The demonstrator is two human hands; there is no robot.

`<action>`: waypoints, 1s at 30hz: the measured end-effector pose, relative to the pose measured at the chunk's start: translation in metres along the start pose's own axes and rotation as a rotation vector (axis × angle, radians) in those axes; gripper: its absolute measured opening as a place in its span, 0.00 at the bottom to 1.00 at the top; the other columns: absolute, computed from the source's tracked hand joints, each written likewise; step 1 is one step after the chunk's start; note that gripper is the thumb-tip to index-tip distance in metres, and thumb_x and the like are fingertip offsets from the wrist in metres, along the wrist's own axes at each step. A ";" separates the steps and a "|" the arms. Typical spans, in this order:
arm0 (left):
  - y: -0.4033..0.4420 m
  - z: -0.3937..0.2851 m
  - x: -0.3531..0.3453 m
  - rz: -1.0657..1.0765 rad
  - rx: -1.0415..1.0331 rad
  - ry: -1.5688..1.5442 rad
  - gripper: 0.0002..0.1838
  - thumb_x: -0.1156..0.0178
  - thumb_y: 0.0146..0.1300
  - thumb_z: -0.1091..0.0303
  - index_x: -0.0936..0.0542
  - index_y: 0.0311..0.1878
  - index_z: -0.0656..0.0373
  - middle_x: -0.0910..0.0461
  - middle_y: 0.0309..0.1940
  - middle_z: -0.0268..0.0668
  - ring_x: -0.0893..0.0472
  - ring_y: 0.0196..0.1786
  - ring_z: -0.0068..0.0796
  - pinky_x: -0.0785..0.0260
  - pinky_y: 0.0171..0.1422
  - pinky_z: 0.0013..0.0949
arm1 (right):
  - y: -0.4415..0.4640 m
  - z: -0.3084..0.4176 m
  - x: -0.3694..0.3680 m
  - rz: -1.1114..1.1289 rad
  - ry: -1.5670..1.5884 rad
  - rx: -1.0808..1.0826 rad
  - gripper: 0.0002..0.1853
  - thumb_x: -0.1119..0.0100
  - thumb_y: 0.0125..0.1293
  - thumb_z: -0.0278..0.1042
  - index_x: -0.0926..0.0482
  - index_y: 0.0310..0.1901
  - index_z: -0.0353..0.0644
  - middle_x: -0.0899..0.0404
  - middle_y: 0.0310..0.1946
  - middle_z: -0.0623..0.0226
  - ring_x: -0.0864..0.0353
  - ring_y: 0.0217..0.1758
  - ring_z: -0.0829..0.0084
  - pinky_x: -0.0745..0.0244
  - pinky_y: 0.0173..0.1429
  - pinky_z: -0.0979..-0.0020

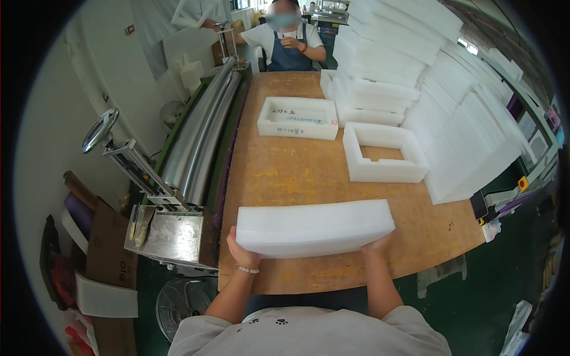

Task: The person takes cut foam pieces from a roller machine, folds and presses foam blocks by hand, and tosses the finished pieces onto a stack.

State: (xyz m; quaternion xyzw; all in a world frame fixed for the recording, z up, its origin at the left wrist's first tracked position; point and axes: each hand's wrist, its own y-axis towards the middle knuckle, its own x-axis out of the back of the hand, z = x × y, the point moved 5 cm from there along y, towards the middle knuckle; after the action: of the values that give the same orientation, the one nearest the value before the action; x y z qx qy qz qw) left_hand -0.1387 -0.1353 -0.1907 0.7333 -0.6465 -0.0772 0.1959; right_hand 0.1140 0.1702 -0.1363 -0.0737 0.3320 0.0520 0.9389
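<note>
A long white foam block (314,228) is held across the near part of the wooden table (285,172). My left hand (242,249) grips its left end from below, and my right hand (380,242) grips the right end. The fingers of both hands are partly hidden behind and under the foam. Beyond the block, to the right, lies a white rectangular foam frame (386,171) with an open middle. Farther back is a white foam box (298,130) with handwriting on its front and inside.
Along the left edge runs a machine with long metal rollers (205,136) and a handwheel (101,129). Tall stacks of white foam (386,53) crowd the right side. A person in an apron (289,50) sits at the far end. A floor fan (181,302) stands lower left.
</note>
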 end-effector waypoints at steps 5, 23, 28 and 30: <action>0.008 -0.020 0.006 0.070 0.391 -0.486 0.22 0.52 0.74 0.61 0.26 0.60 0.69 0.22 0.57 0.48 0.23 0.55 0.38 0.33 0.65 0.34 | -0.008 0.004 -0.003 0.002 0.073 -0.078 0.19 0.62 0.76 0.45 0.24 0.53 0.43 0.20 0.48 0.65 0.22 0.51 0.71 0.29 0.55 0.70; 0.024 -0.078 -0.013 0.387 0.905 -0.801 0.25 0.58 0.75 0.56 0.27 0.63 0.64 0.22 0.54 0.44 0.24 0.53 0.35 0.34 0.59 0.30 | -0.025 0.038 -0.032 0.083 -0.163 -0.189 0.23 0.56 0.76 0.47 0.29 0.64 0.43 0.24 0.60 0.59 0.25 0.62 0.65 0.30 0.64 0.66; 0.039 -0.141 0.003 0.506 0.768 -0.685 0.26 0.58 0.75 0.53 0.27 0.64 0.63 0.21 0.54 0.42 0.25 0.50 0.33 0.34 0.55 0.29 | -0.044 0.089 -0.056 0.304 -0.190 -0.280 0.25 0.55 0.75 0.48 0.36 0.68 0.46 0.30 0.66 0.56 0.32 0.69 0.62 0.35 0.68 0.61; 0.040 -0.164 0.009 0.565 0.570 -0.533 0.27 0.57 0.75 0.52 0.28 0.65 0.63 0.21 0.55 0.41 0.25 0.47 0.31 0.34 0.52 0.28 | -0.051 0.103 -0.061 0.437 -0.138 -0.219 0.27 0.54 0.74 0.47 0.38 0.70 0.46 0.33 0.69 0.53 0.35 0.71 0.60 0.38 0.71 0.58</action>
State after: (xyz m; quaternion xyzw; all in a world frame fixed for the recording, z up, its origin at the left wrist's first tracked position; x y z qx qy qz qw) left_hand -0.1140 -0.1170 -0.0249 0.5082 -0.8435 -0.0257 -0.1721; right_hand 0.1380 0.1345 -0.0137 -0.0978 0.2675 0.2944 0.9122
